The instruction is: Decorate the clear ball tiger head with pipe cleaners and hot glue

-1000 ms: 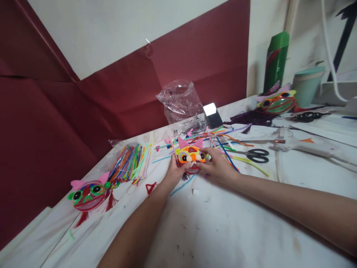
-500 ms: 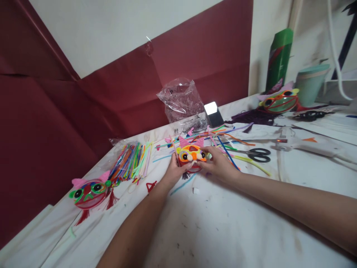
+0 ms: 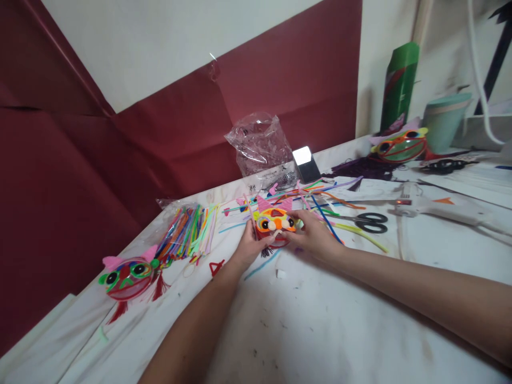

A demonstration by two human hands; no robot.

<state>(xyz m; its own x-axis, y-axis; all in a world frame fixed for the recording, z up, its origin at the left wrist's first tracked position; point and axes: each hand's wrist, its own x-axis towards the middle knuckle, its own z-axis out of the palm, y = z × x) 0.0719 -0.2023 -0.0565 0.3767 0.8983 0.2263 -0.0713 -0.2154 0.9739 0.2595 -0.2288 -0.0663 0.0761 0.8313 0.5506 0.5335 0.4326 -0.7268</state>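
Between my two hands, just above the white table (image 3: pixel 320 330), is a small animal-face craft (image 3: pixel 275 217) with pink ears, black eyes, an orange and yellow brow and a red mouth. My left hand (image 3: pixel 251 246) grips its left side, thumb at the lower edge. On the other side my right hand (image 3: pixel 312 234) holds it, with thumb and fingers pressed near the mouth around a small whitish piece. A dark tassel (image 3: pixel 266 252) hangs below the face. Some fingers are hidden behind the craft.
A finished-looking green-eared face (image 3: pixel 130 277) lies at left by a bundle of pipe cleaners (image 3: pixel 190 229). Loose pipe cleaners, scissors (image 3: pixel 370 222) and a glue gun (image 3: pixel 440 208) lie to the right. Behind are a plastic bag (image 3: pixel 262 144), a phone-like device (image 3: pixel 307 164) and another face (image 3: pixel 402 145).
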